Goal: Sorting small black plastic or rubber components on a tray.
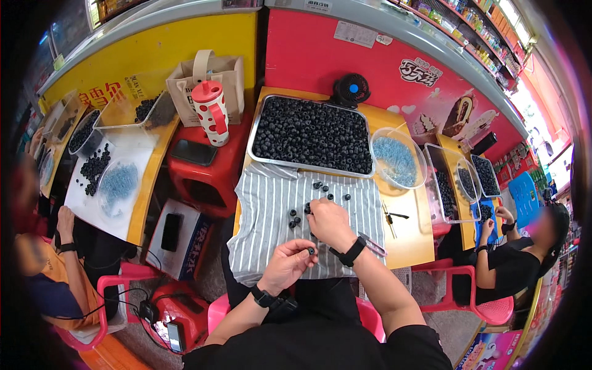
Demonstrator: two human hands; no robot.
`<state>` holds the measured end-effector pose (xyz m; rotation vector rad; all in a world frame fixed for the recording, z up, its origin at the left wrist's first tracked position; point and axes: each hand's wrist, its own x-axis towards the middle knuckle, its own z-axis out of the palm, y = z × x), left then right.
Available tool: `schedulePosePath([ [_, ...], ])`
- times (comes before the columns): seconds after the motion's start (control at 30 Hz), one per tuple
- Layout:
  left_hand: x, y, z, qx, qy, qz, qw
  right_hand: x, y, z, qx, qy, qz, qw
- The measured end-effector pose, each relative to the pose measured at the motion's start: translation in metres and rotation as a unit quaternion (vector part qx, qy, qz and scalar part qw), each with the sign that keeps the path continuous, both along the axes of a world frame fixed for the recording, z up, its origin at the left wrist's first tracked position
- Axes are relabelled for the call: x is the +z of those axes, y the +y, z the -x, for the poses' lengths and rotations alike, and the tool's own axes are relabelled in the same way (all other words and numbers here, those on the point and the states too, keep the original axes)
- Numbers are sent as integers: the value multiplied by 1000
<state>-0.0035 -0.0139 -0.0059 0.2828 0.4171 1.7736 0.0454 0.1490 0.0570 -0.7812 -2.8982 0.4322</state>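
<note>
Black piece (311,251), small and rounded: one, pinched in the left hand (287,266).
Handling, as judged: very light, fairly firm, perhaps rubber or plastic, not fragile; liable to roll or slip for its smallness. Best held by its sides, between thumb and forefinger pads, leaving the ends free. Appearance: plain dark black, short and round, with what seems a hollow in the end; finer detail too small to tell. Location: between left thumb and forefinger, above the near part of the striped cloth (254,213). Right hand (331,222): fingers bent down at the loose pieces (293,213) on the cloth; whether it grips one cannot be told. Like stock: heaped in the tray (251,148) beyond the cloth.
</note>
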Motion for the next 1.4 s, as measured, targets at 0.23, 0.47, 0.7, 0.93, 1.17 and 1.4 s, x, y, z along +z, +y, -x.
schedulePosePath([
  [0.23,1,2,-3,2,-11,-20,1000,21,1,-28,25,160,46,986],
  [0.47,2,1,-4,8,20,-8,1000,27,-9,-122,-122,193,255,940],
  [0.7,9,3,-7,3,56,31,998,-10,-27,-134,-62,204,123,969],
  [0.93,11,5,-14,-7,60,50,997,9,-56,-116,-82,333,467,815],
  [1.17,9,6,-15,7,76,35,996,-3,-62,-106,-92,358,526,766],
  [1.4,11,7,-16,23,110,30,993,-7,-62,-104,-93,357,538,758],
])
